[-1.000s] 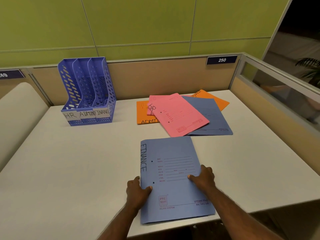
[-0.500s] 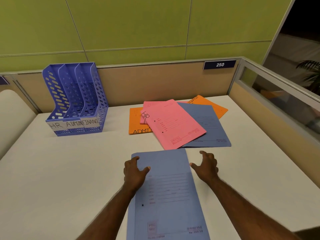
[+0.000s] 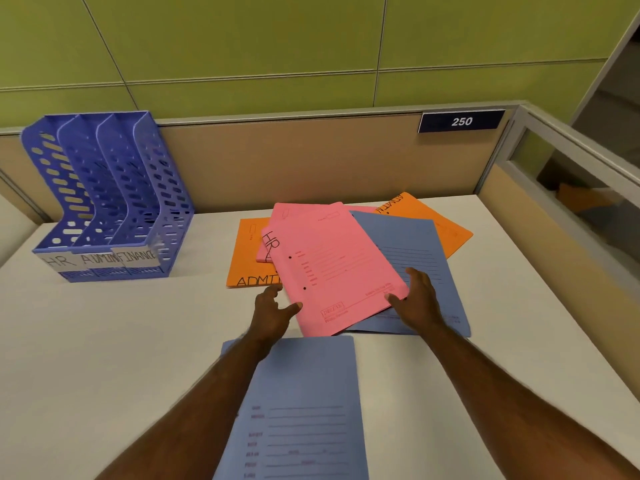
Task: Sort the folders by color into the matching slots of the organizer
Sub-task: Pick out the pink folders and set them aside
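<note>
A blue three-slot organizer (image 3: 114,202) labelled HR, ADMIN and FINANCE stands at the back left with nothing in its slots. A pile of folders lies mid-table: a pink folder (image 3: 332,265) on top, a second pink one marked HR (image 3: 268,245) under it, a blue folder (image 3: 415,244) and two orange ADMIN folders (image 3: 249,261) (image 3: 433,220). Another blue folder (image 3: 304,393) lies flat close to me, between my forearms. My left hand (image 3: 273,310) touches the top pink folder's lower left edge. My right hand (image 3: 417,299) touches its lower right corner. Fingers are spread on both hands.
The white desk (image 3: 104,341) is bounded by a tan partition (image 3: 311,161) at the back and a glass-topped panel (image 3: 571,188) on the right. A plate reading 250 (image 3: 461,121) hangs on the partition. The desk's left part holds only the organizer.
Both hands let go of the near blue folder, which stays flat on the desk, and moved forward to the top pink folder's edges. The camera tilted nearer to the pile.
</note>
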